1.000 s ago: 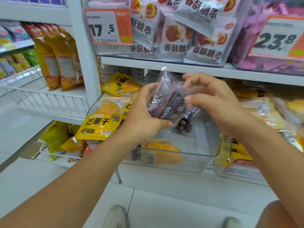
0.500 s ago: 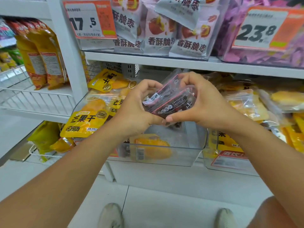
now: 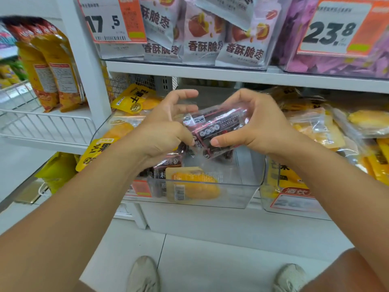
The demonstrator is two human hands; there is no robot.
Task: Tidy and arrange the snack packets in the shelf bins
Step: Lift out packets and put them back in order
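A stack of dark red and black snack packets (image 3: 216, 127) in clear wrap hangs over a clear plastic bin (image 3: 237, 194) on the middle shelf. My right hand (image 3: 259, 127) grips the stack from the right, fingers curled over its top and thumb under it. My left hand (image 3: 162, 127) holds its left end with the thumb, the fingers spread and half lifted. Inside the bin lie a yellow mango packet (image 3: 195, 186) and more dark packets (image 3: 166, 165).
Yellow dried-mango packets (image 3: 130, 100) fill the bin to the left, and more (image 3: 315, 127) the bins to the right. Grey date packets (image 3: 202, 39) and price tags (image 3: 111, 20) sit on the shelf above. A white wire shelf (image 3: 42, 127) stands far left. My shoes (image 3: 143, 275) are on the floor.
The dark packets went from loosely held and upright to squeezed into a flat stack between both hands. My left fingers have now loosened and spread off it.
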